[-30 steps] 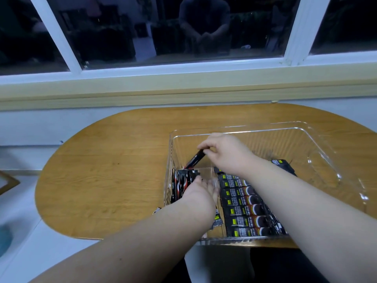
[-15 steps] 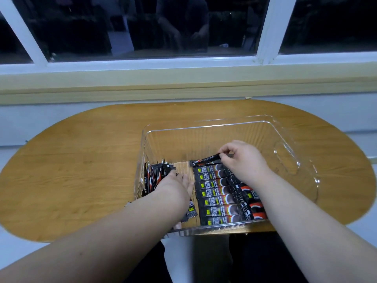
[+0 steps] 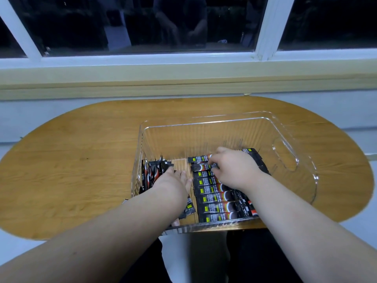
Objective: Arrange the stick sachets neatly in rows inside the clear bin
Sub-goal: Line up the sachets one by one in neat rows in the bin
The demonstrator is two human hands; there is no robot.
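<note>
Nearest, two bare forearms reached over the near wall of the clear bin point(image 3: 204, 124), which sat on the oval wooden desk point(image 3: 81, 160) with its near edge at the desk's near edge. Under the left wrist a couple of loose sachets point(image 3: 189, 208) lay askew on the bin floor. Just right of them a row of sachets point(image 3: 216, 201) lay flat and side by side, running from the near wall toward the middle. More dark sachets point(image 3: 259, 162) lay along the row's right side, partly hidden by the right arm.

The left hand point(image 3: 173, 182) rested against a bunch of sachets point(image 3: 152, 172) standing on edge at the bin's left wall. Its fingertips were hidden among them, so I could not tell whether it gripped or only pressed.

The right hand point(image 3: 234, 168) had curled fingers that pinched the far sachet point(image 3: 199, 159), which lay flat at the row's far end.

The far half of the bin held nothing. Beyond the desk ran a pale sill point(image 3: 183, 78) under a dark window point(image 3: 142, 27).
</note>
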